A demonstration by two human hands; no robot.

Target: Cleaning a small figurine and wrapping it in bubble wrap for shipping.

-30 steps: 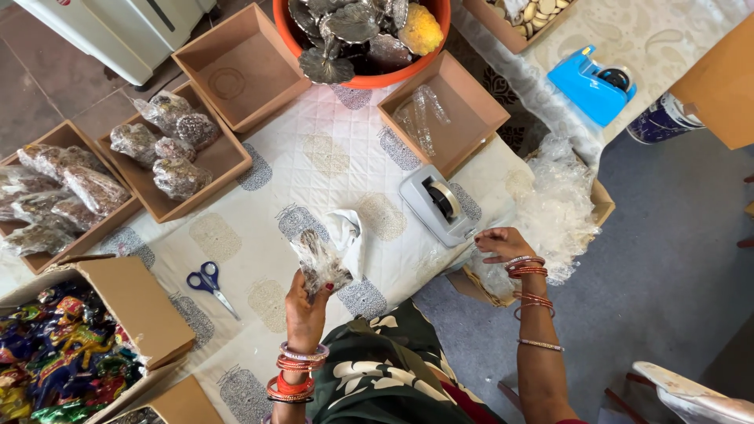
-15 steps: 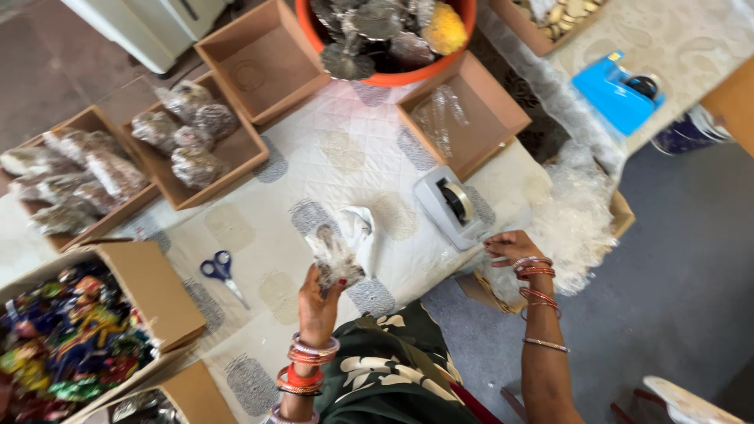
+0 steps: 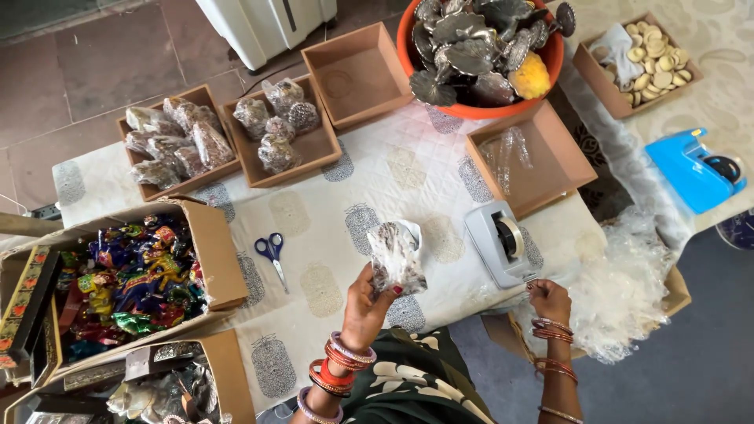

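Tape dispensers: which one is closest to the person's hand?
The grey tape dispenser, right beside the right hand at the table edge. The blue tape dispenser sits farther off.

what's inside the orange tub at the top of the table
The orange tub is heaped with dark metallic shell-shaped pieces and one yellow piece. Whatever lies beneath the heap is covered.

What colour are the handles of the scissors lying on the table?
Blue. The scissors show only in the head view, lying on the patterned cloth left of the left hand.
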